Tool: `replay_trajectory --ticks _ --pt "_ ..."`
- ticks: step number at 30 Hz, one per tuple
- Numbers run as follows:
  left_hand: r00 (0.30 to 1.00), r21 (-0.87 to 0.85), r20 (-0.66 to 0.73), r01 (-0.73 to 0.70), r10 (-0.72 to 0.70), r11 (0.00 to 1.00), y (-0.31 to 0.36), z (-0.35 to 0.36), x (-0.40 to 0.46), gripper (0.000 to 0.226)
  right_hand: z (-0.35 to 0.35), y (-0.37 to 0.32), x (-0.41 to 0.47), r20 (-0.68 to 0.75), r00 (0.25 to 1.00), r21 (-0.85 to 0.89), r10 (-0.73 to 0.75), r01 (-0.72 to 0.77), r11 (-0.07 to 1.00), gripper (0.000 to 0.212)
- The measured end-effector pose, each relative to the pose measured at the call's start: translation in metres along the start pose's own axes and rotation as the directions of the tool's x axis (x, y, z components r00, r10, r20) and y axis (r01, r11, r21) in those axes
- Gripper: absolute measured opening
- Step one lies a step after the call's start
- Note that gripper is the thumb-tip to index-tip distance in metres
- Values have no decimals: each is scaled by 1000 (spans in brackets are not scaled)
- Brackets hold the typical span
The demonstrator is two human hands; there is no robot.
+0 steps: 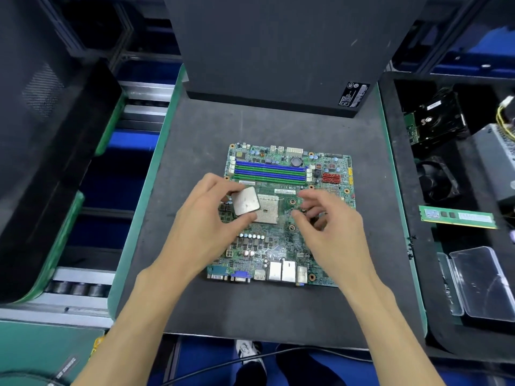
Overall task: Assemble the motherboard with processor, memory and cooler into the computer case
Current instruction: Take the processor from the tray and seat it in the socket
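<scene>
Motherboard [287, 215] on dark green-edged mat [195, 129]

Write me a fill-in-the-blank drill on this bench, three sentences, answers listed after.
1. The left hand pinches the ____ above the motherboard.
2. The right hand holds ____.
3. The memory stick lies to the ____ of the motherboard, in a black tray.

Answers: processor; nothing; right

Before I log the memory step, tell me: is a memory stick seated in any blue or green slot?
No: the blue and green memory slots are bare, and the green memory stick lies in the black tray.
</scene>
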State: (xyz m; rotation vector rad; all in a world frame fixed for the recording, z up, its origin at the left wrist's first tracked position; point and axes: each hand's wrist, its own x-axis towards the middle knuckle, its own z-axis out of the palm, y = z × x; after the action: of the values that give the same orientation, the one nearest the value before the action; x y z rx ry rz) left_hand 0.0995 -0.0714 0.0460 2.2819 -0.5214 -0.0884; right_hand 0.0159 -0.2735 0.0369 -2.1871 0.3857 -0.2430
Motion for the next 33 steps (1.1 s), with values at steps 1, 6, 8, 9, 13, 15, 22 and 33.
replay_trajectory --ticks 1,6,8,9,13,15,22,33 --pt "1000 11 14 8 -8 1000 -2 1 1 44 3 3 3 64 998 -54 -26 30 998 27" --pt "996 79 88 -27 20 996 -6 4 4 42 9 8 13 158 986 -129 -60 81 988 31" --pt "994 96 106 -34 23 995 -7 6 6 43 11 8 18 152 984 -118 -90 108 987 29" --pt "994 101 109 -35 23 994 -7 6 6 43 12 7 20 144 983 -113 -110 126 986 27" --pt "991 121 128 -51 36 991 -5 8 8 45 18 8 31 45 988 -88 -149 153 984 13" --pt "988 128 149 -59 40 990 -4 9 10 46 20 10 37 -14 991 -60 -135 134 989 13" --pt "978 142 186 -123 95 982 3 21 17 44 28 16 40 -93 983 10 -156 157 988 9" --pt "954 161 278 -162 113 974 -6 23 22 43 29 19 41 -72 987 52 -141 145 988 10"
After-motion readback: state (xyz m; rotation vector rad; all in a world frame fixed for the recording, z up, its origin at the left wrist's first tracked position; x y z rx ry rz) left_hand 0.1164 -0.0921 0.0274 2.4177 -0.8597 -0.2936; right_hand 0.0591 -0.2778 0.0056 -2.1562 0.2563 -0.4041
